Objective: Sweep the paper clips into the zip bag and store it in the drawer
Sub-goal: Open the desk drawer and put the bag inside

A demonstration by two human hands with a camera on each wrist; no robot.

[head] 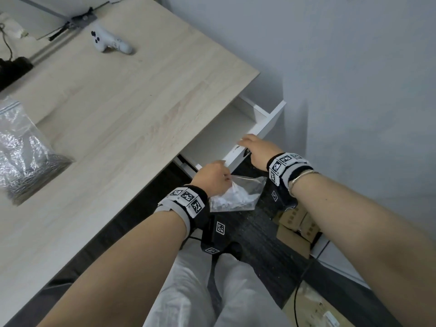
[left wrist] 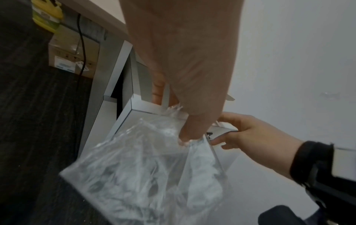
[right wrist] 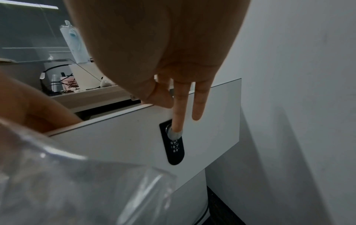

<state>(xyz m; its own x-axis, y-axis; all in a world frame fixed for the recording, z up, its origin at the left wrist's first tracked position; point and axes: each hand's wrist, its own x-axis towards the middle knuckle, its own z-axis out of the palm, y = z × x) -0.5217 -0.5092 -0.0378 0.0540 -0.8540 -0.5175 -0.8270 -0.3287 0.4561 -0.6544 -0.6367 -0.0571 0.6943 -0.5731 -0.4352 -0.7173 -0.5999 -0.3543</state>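
A clear zip bag (head: 236,197) holding paper clips hangs from my left hand (head: 212,178), which pinches its top just in front of the open white drawer (head: 221,128). The left wrist view has the bag (left wrist: 146,175) dangling below my fingers (left wrist: 185,137), level with the drawer's corner. My right hand (head: 254,147) holds the drawer front (right wrist: 115,137). Its thumb lies over the top edge and straight fingers (right wrist: 179,115) run down the face. One fingertip touches the knob of the black lock (right wrist: 174,146). The drawer's inside looks bare.
On the wooden desk (head: 118,102) lie a larger filled zip bag (head: 23,152) at the left and a white controller (head: 109,42) at the back. A grey wall stands close on the right. Cardboard boxes (head: 297,223) sit on the dark floor under the drawer.
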